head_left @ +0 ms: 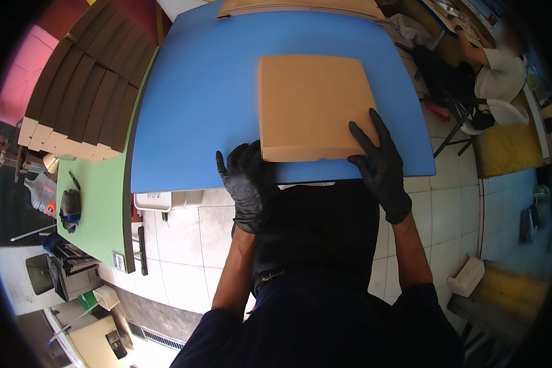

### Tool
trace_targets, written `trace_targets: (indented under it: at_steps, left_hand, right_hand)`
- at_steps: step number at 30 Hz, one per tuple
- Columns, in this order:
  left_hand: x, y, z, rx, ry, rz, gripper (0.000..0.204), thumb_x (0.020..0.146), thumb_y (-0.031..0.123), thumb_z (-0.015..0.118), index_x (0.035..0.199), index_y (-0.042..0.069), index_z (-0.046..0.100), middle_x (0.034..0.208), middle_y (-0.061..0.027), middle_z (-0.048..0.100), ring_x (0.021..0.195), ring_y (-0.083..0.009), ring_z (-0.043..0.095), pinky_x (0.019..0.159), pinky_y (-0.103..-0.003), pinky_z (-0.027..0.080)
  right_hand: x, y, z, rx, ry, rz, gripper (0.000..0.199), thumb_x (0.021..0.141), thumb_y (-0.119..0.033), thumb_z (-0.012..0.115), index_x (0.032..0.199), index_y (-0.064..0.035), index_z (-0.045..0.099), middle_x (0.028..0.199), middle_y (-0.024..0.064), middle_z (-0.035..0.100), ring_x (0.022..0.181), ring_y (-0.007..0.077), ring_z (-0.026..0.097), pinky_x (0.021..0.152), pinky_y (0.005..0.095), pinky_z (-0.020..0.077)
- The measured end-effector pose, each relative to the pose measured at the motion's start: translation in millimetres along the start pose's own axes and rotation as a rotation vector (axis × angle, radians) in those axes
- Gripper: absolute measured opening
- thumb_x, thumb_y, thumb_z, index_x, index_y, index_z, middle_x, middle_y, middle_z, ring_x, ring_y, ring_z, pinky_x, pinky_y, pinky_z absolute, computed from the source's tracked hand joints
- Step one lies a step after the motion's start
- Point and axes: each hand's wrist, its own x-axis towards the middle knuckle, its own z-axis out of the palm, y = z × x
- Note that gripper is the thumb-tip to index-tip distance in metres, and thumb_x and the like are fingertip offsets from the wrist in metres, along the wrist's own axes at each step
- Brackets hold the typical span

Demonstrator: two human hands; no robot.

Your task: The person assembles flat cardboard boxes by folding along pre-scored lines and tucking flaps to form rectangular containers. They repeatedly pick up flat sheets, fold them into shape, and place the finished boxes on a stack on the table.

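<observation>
On the blue surface (196, 92) in front of me lies a flat tan cardboard box (313, 107), closed, its near edge close to the surface's front rim. My left hand (246, 184), in a black glove, is curled around the box's near left corner, so that grip is grasping the box. My right hand (381, 162), also gloved in black, lies spread on the near right corner, fingers flat on the lid and thumb at the front edge; that grip is released, pressing rather than clasping. At the far end of the blue surface I see another flat cardboard piece (300, 7). To my left a green surface (95, 202) carries a row of folded brown boxes (83, 92). Off to my right another person (503, 76) sits, well apart from the box.
</observation>
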Motion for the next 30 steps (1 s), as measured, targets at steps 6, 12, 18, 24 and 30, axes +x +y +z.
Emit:
trace_targets:
  at_steps: [6,12,18,24,30]
  left_hand:
    - [8.9,8.7,-13.0,-0.073,-0.09,-0.039,0.036,0.082,0.017,0.077,0.117,0.013,0.074,0.111,-0.0067,0.073,0.115,-0.0267,0.066,0.114,-0.049,0.041]
    - [26.3,17.7,-54.7,-0.581,-0.061,-0.359,0.044,0.089,0.007,0.071,0.132,0.006,0.069,0.131,-0.0192,0.067,0.122,-0.0324,0.064,0.106,-0.044,0.05]
    - [14.5,19.7,-39.4,-0.667,-0.031,-0.426,0.027,0.093,0.009,0.073,0.119,0.003,0.074,0.133,-0.0209,0.063,0.12,-0.0341,0.064,0.096,-0.042,0.056]
    - [-52.1,19.6,-79.4,-0.623,0.336,-0.852,0.084,0.093,0.015,0.077,0.159,0.012,0.024,0.139,-0.0195,0.057,0.107,-0.0268,0.066,0.088,-0.038,0.059]
    - [-75.5,-44.2,-150.8,-1.033,0.518,-1.117,0.105,0.092,0.0,0.074,0.167,0.02,0.002,0.13,-0.0217,0.062,0.108,-0.0251,0.067,0.082,-0.039,0.062]
  right_hand:
    - [0.3,-5.5,-1.0,-0.005,-0.002,0.019,0.057,0.085,-0.005,0.076,0.139,-0.0226,0.066,0.156,0.0145,0.048,0.131,0.0311,0.061,0.099,0.0386,0.0606]
    - [-3.9,-12.8,1.9,-0.156,-0.065,0.022,0.059,0.088,-0.008,0.075,0.143,-0.0251,0.063,0.156,0.014,0.048,0.125,0.0304,0.063,0.094,0.0393,0.0597]
    - [-13.4,-50.3,0.4,-0.183,-0.159,-0.02,0.062,0.089,-0.014,0.076,0.147,-0.0236,0.057,0.153,0.0175,0.046,0.118,0.0343,0.061,0.093,0.0441,0.0557]
    - [-34.2,-122.1,15.5,-0.19,-0.265,-0.2,0.055,0.092,-0.017,0.073,0.145,-0.0187,0.059,0.152,0.0194,0.048,0.123,0.0377,0.057,0.098,0.0453,0.052]
    - [-33.7,-170.8,44.6,0.343,-0.414,-0.37,0.052,0.092,-0.02,0.075,0.14,-0.0058,0.061,0.152,0.0262,0.045,0.126,0.0401,0.058,0.097,0.048,0.0539]
